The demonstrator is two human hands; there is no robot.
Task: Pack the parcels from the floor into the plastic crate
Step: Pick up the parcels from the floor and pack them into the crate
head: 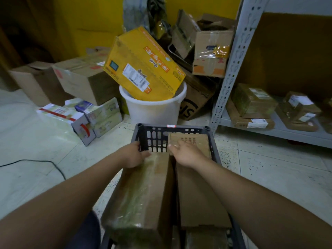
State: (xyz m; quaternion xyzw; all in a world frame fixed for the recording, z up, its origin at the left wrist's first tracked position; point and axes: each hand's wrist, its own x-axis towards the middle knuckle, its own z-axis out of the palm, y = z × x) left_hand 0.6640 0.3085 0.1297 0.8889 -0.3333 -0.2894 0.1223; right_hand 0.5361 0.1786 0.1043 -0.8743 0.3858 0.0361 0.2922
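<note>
Nearest to us lies a long brown cardboard parcel (142,196), its top wrapped in glossy, wrinkled clear tape that catches the light, resting along the left side of the dark grey plastic crate (213,146) and rising above its rim at the near end. Just beside it on the right sits a second, plainer brown parcel (199,198), matte and lying lower inside the crate, with a narrow dark gap between the two. At the far right corner of the crate a smaller taped box (195,141) stands against the perforated end wall, with a block of small dark print on its face. Our left hand (133,155) grips the far end of the long taped parcel, fingers curled over its left edge and thumb pressed on top. Our right hand (186,153) rests at the far end of the plain parcel, against the smaller box, its fingers bent and close together; we cannot tell whether they clamp anything. The crate stands on the pale tiled floor (36,141). Beyond it a white bucket (152,110) holds a tilted yellow carton (142,65) with a shipping label, and more brown boxes (84,78) are piled to the left. To the right, a grey metal shelf (233,56) carries several taped packages (253,103) on its low board.
</note>
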